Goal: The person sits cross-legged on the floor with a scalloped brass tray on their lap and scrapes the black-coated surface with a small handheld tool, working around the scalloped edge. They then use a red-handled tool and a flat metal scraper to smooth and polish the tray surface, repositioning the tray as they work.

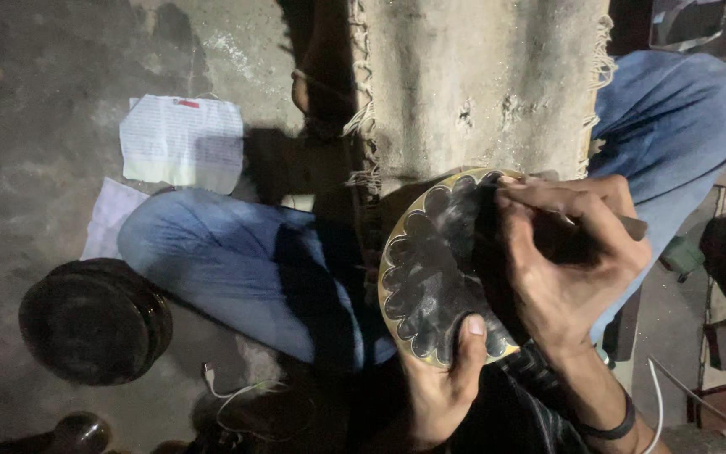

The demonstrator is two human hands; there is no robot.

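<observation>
A round brass plate with a dark, scalloped centre and a gold rim is tilted up over my lap. My left hand holds it from below, thumb pressed on the lower rim. My right hand is curled over the plate's right side, gripping a thin dark tool whose end sticks out to the right; its tip is hidden under my fingers. My knees in blue jeans lie on either side.
A fringed grey mat lies ahead on the concrete floor. A lined paper sheet is at the left, a dark round object at lower left. A white cable and small boxes lie nearby.
</observation>
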